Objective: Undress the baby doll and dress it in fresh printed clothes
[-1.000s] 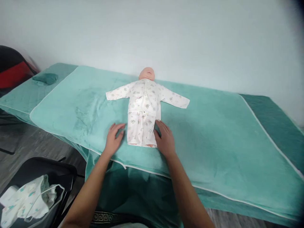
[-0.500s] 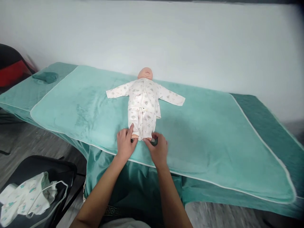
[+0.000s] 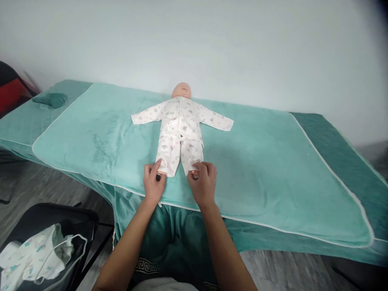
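On the green sheet (image 3: pixel 257 173) lies a baby doll (image 3: pixel 182 91) on its back, head away from me and arms spread wide. It wears a white printed long-sleeved top (image 3: pixel 180 117) and matching white trousers (image 3: pixel 168 151), the legs parted. My left hand (image 3: pixel 154 182) pinches the left trouser leg and foot at the cuff, thumb and fingers closed. At the other cuff, my right hand (image 3: pixel 203 180) is closed around the right trouser leg by the foot. Part of each doll foot shows between my fingers.
A black chair (image 3: pixel 81 216) at the lower left carries a bundled white patterned cloth (image 3: pixel 36 254) with a pale strap. The bed has a face hole (image 3: pixel 50 100) at its left end. Behind it rises a white wall (image 3: pixel 212 44). Another chair with red (image 3: pixel 13 95) stands far left.
Both hands have moved apart, and the trouser legs, close together before, are now spread with a gap between them. The view has shifted slightly.
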The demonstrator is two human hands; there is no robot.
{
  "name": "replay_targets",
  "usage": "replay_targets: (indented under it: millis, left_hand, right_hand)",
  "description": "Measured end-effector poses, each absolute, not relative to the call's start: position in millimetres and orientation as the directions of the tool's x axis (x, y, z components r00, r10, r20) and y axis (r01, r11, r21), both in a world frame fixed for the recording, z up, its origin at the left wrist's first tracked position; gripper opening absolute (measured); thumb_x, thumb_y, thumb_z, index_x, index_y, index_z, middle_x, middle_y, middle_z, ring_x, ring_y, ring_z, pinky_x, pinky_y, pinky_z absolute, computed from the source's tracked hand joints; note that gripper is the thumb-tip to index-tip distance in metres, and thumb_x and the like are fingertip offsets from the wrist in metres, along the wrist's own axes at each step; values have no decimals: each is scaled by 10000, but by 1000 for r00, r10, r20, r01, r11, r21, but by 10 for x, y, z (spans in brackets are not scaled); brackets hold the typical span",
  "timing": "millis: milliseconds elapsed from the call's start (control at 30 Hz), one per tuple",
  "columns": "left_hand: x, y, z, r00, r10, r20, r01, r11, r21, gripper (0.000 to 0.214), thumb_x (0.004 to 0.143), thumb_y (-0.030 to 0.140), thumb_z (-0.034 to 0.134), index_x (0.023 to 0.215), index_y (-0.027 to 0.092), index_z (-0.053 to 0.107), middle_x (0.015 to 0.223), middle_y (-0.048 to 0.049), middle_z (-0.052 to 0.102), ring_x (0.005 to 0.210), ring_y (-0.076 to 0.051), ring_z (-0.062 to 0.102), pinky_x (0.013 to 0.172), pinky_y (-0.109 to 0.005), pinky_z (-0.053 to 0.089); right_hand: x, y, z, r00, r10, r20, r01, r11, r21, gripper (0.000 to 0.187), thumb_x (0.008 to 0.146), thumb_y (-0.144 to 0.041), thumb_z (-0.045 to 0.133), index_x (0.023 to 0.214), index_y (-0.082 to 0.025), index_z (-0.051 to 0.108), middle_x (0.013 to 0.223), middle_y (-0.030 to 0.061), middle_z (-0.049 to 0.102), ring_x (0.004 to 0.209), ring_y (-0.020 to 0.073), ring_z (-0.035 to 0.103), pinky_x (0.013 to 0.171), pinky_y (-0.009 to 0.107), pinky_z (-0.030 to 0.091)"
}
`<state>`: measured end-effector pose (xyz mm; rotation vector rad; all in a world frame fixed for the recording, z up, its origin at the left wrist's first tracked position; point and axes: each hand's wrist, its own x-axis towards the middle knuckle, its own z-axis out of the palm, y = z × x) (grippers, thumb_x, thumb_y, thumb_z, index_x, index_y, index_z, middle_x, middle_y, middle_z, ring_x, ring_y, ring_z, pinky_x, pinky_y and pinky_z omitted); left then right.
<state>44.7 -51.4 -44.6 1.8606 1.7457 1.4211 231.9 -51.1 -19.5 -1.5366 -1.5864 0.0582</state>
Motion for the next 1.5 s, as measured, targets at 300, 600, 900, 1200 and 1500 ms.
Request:
replay_targets:
  millis: [300,600,900,1200,1500]
  left_hand:
    - [408,-607,-484,-146,899,413,566,-267,780,389,996,316,590,1373,240,647,1030,-67,591,953,-189,616,911,-351,549]
    - [397,-741,-430,-151,873,464,541,-320,778,277,1024,317,549,1243,214,683,1072,-85,627,1004,-195,617,936,-364,531]
    - [230,-741,-426,-270,893,360,439,-219,871,185,1018,366,533,1016,210,632,1018,-58,669,977,-192,634,931,-357,524]
    - [254,-1167,-722,-187,857,480,630,-271,728,162,1026,300,504,993,211,635,1076,-82,646,1080,-214,626,977,-406,528]
    - [330,-1422,-958,250,868,429,753,-453,477,171,999,220,513,1023,254,680,930,-65,742,870,-234,705,807,-409,575]
  right_hand:
    - [2400,-798,-417,250,825,506,659,238,-714,148,976,-226,574,1110,-229,638,1048,78,630,922,207,637,818,369,568]
    - [2466,-927,-404,415,850,326,391,157,-907,86,906,-299,636,913,-215,650,885,24,646,806,181,606,751,330,518]
    - [2484,-916,-445,452,874,179,175,110,-978,226,868,-412,684,923,-195,650,840,16,653,745,166,602,714,326,529]
    - [2415,-706,-229,265,873,409,486,245,-839,184,961,-324,603,1052,-238,738,1109,95,666,1058,249,613,832,394,552]
    - [2478,-887,-94,128,815,565,568,407,-715,190,989,-233,575,1090,-288,727,1048,72,682,975,236,664,837,407,573]
